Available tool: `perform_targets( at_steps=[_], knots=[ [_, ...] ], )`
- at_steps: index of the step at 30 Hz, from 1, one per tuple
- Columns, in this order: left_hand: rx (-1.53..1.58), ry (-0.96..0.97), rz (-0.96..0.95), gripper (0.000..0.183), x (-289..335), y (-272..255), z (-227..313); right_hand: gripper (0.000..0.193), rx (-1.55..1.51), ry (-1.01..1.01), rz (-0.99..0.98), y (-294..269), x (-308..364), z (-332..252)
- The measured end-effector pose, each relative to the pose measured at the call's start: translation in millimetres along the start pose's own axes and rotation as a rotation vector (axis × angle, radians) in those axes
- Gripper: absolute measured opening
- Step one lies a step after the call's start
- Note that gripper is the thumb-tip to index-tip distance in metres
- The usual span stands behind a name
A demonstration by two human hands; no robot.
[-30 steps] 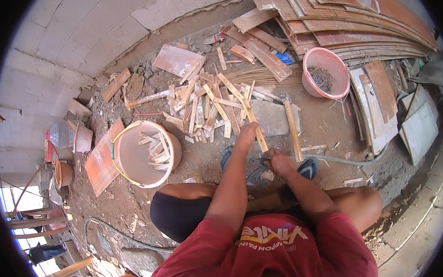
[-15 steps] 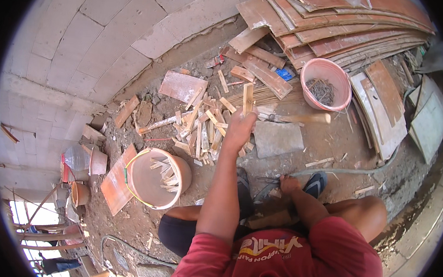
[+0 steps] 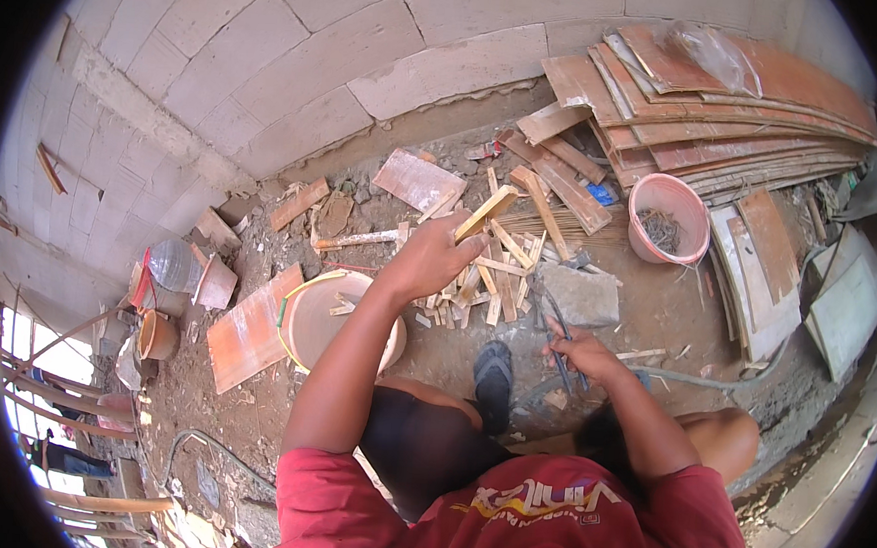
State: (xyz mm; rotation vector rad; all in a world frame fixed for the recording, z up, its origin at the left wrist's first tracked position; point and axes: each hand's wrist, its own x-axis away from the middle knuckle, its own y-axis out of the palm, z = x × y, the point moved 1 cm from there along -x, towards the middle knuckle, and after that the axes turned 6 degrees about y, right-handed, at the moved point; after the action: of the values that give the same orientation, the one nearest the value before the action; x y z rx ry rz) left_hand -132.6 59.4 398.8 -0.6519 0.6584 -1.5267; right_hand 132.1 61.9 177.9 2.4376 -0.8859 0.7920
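Gripping a short strip of pale wood, the left hand squeezes its near end, and the strip tilts up and away to the right. Lower and to the right, the right hand has its fingers wrapped around a dark tool with two long handles. Just right of the left hand, a messy pile of wood pieces lies on the dirt floor. A flat gray slab sits just beyond the right hand, beside the pile. Down and left of the left hand is a big pale bucket, partly hidden by the left forearm. Farther up and right from the right hand, a pink bucket holds thin gray bits. Past that, farthest from both hands, big reddish boards are stacked near the block wall.
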Motion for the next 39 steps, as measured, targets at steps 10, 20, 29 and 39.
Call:
perform_targets(
  at_steps=[10,20,29,39],
  knots=[
    [0.187,0.165,0.132,0.036,36,18,13,0.059,0.189,-0.317,-0.075,58,143,-111],
    [0.086,0.316,0.106,0.028,27,23,9,0.054,0.427,-0.289,0.123,57,168,-123],
    [0.022,0.287,0.045,0.048,34,14,13,0.043,0.491,-0.261,0.274,57,154,-115],
    [0.921,1.051,-0.076,0.033,190,-174,20,0.035,0.435,-0.150,0.492,16,134,-40]
  ],
)
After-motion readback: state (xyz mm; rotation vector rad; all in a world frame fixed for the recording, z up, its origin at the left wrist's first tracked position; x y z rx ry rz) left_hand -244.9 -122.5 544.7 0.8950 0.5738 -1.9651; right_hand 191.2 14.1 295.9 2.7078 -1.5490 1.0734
